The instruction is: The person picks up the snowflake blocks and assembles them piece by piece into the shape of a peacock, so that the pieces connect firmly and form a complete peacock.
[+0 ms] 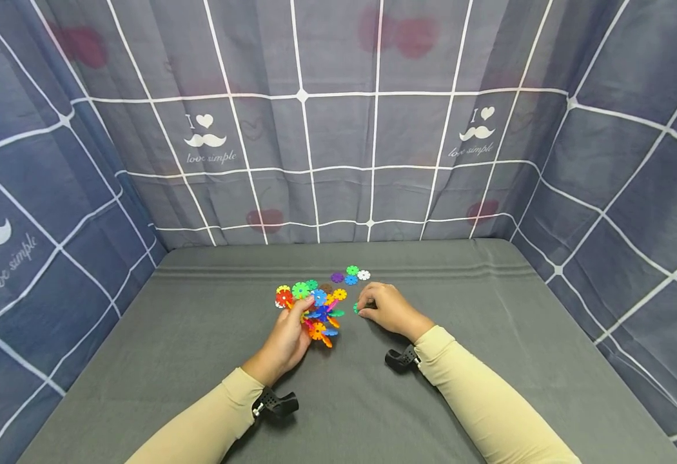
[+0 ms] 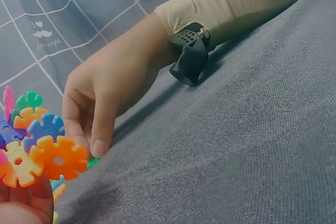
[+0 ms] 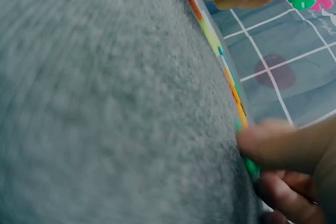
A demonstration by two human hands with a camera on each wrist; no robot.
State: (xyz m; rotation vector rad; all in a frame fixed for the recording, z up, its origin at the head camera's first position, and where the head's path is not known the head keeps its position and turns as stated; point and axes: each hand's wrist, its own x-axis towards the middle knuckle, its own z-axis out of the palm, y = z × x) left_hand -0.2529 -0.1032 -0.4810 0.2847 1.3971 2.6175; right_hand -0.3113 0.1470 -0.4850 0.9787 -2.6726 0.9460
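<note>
My left hand (image 1: 283, 338) grips a cluster of interlocked plastic snowflake discs (image 1: 322, 314) in orange, blue, pink, yellow and green, held up from the cloth. Its thumb lies across the near side; the other fingers are mostly hidden behind the pieces. To the right of the cluster, my right hand (image 1: 391, 310) pinches a green snowflake disc (image 1: 356, 308) between thumb and fingers, low at the cloth. In the right wrist view, that green disc (image 3: 252, 168) shows on edge beside the blurred thumb. The left wrist view shows the cluster's orange disc (image 2: 59, 158) close to the right fingertips.
Loose discs lie on the grey cloth (image 1: 466, 386) beyond the hands: purple (image 1: 337, 278), blue (image 1: 351, 280), white (image 1: 364, 275) and green (image 1: 353, 270). More discs, including a red disc (image 1: 283, 297), show around the left hand. A grid-patterned curtain (image 1: 338, 135) encloses the back and sides.
</note>
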